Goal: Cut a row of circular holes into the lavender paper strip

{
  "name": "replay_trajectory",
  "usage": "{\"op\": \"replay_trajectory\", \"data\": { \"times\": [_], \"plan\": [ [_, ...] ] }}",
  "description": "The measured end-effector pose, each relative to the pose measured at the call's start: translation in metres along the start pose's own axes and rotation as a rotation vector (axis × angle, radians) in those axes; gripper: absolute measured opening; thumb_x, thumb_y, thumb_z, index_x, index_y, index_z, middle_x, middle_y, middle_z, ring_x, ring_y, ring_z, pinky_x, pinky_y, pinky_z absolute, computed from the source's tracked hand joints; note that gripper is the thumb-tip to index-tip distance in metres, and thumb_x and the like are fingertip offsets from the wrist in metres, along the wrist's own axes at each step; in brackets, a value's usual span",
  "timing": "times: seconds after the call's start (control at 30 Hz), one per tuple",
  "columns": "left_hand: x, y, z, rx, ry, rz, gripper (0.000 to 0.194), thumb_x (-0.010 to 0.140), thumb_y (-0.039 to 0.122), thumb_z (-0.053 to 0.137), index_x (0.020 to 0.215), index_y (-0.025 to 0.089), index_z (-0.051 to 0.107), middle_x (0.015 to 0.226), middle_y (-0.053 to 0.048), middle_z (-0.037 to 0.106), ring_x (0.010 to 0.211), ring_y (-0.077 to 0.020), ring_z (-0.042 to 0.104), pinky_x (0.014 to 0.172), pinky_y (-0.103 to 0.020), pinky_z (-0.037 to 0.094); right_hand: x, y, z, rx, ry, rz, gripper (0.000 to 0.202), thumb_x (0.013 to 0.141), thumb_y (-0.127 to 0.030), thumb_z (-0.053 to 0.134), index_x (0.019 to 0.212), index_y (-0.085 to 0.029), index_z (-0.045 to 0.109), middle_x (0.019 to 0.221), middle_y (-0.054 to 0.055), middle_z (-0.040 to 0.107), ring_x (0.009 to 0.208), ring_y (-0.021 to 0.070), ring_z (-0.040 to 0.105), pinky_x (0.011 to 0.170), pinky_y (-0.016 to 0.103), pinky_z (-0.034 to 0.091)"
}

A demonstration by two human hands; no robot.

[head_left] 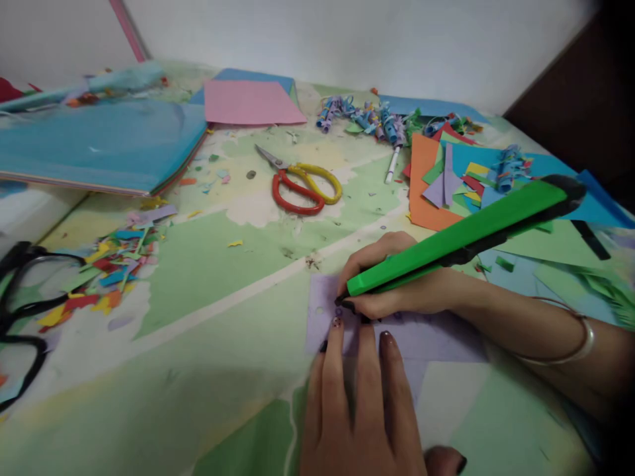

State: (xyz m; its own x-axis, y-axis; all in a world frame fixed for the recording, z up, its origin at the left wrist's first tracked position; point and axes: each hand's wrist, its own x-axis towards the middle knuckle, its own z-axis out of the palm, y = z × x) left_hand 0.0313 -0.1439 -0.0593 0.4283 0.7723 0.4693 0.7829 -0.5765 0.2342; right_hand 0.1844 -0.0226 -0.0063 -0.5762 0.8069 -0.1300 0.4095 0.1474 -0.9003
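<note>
A strip of purple paper lies on the table in front of me, with faint marks and a small hole near its left end. My left hand rests on the strip, fingers stretched out and pressing its lower edge. In my right hand is a green utility knife, gripped like a pen and slanting up to the right. Its front end points down at the paper just beyond my left fingertips; the blade tip is hidden by my fingers.
Red-and-yellow-handled scissors lie open beyond my hands. Paper scraps and black-framed glasses are at left, near a stack of blue sheets. Pink paper, curled paper pieces and orange paper lie farther back.
</note>
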Motion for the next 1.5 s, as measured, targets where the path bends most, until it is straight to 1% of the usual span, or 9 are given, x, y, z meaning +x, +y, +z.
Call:
{"op": "replay_trajectory", "data": {
  "times": [0.2,0.43,0.53,0.6,0.73,0.83,1.27,1.37,1.5],
  "plan": [
    [0.0011,0.0011,-0.0018,-0.008,-0.012,-0.008,0.062,0.073,0.044,0.067,0.124,0.011,0.056,0.13,-0.017,0.054,0.119,-0.0442,0.046,0.086,-0.053,0.043,0.001,-0.0008,-0.0011,-0.053,-0.015,-0.045,0.014,0.071,-0.012,0.063,0.083,-0.014,0.07,0.064,-0.003,0.064,0.055,0.0048,0.054,0.048,0.01,0.043],
    [0.0019,0.0026,-0.0041,-0.02,-0.043,-0.03,0.062,0.071,0.042,0.069,0.123,0.012,0.057,0.13,-0.016,0.055,0.121,-0.0438,0.045,0.087,-0.054,0.043,0.0008,-0.0063,0.0,-0.042,0.006,0.007,0.012,0.07,-0.01,0.065,0.079,-0.014,0.07,0.064,-0.003,0.064,0.055,0.0053,0.054,0.047,0.011,0.043],
    [0.002,0.0036,-0.0042,-0.025,-0.04,-0.029,0.063,0.07,0.042,0.071,0.123,0.011,0.057,0.131,-0.017,0.055,0.12,-0.0449,0.045,0.086,-0.055,0.043,0.0014,-0.0078,0.0007,-0.049,0.013,0.017,0.013,0.068,-0.007,0.064,0.077,-0.014,0.07,0.064,-0.003,0.064,0.055,0.0053,0.054,0.048,0.011,0.042],
    [0.0026,0.0048,-0.0044,-0.036,-0.037,-0.04,0.064,0.071,0.045,0.071,0.123,0.011,0.057,0.13,-0.016,0.055,0.12,-0.0449,0.045,0.086,-0.055,0.042,0.0019,-0.0081,0.001,-0.062,0.015,0.012,0.014,0.067,-0.005,0.064,0.077,-0.013,0.07,0.063,-0.003,0.063,0.055,0.0048,0.053,0.048,0.011,0.042],
    [0.0043,0.0082,-0.0051,-0.082,-0.026,-0.101,0.068,0.071,0.059,0.065,0.118,0.011,0.061,0.126,-0.016,0.059,0.119,-0.0446,0.047,0.084,-0.055,0.043,0.0021,-0.008,0.0011,-0.081,0.021,-0.003,0.014,0.066,-0.004,0.065,0.077,-0.013,0.069,0.062,-0.004,0.061,0.055,0.004,0.051,0.048,0.01,0.041],
    [0.0055,0.0094,-0.0054,-0.097,-0.005,-0.114,0.073,0.068,0.066,0.065,0.115,0.01,0.063,0.124,-0.017,0.06,0.118,-0.0454,0.048,0.085,-0.056,0.043,0.0016,-0.0082,0.0012,-0.085,0.015,0.01,0.014,0.067,-0.005,0.064,0.078,-0.013,0.069,0.061,-0.005,0.061,0.053,0.0041,0.049,0.046,0.011,0.041],
    [0.007,0.0095,-0.0066,-0.091,-0.025,-0.121,0.078,0.063,0.07,0.067,0.113,0.01,0.064,0.123,-0.016,0.061,0.119,-0.0435,0.047,0.089,-0.057,0.042,0.001,-0.0075,0.0006,-0.092,0.02,0.009,0.014,0.066,-0.006,0.064,0.076,-0.015,0.069,0.061,-0.004,0.061,0.053,0.0046,0.05,0.046,0.012,0.04],
    [0.0068,0.01,-0.0063,-0.096,-0.027,-0.124,0.079,0.062,0.069,0.068,0.115,0.01,0.063,0.124,-0.017,0.06,0.119,-0.0437,0.047,0.088,-0.056,0.042,0.001,-0.0053,0.0011,-0.062,0.033,0.034,0.013,0.067,-0.008,0.064,0.077,-0.015,0.07,0.06,-0.004,0.062,0.052,0.0051,0.051,0.045,0.012,0.04],
    [0.0061,0.0094,-0.0052,-0.089,-0.012,-0.108,0.08,0.062,0.069,0.068,0.115,0.009,0.063,0.124,-0.017,0.06,0.119,-0.0448,0.047,0.089,-0.057,0.041,0.0015,-0.0038,0.0008,-0.024,0.015,0.019,0.013,0.067,-0.009,0.064,0.077,-0.015,0.07,0.06,-0.004,0.062,0.051,0.0051,0.052,0.044,0.012,0.041]
  ]
}}
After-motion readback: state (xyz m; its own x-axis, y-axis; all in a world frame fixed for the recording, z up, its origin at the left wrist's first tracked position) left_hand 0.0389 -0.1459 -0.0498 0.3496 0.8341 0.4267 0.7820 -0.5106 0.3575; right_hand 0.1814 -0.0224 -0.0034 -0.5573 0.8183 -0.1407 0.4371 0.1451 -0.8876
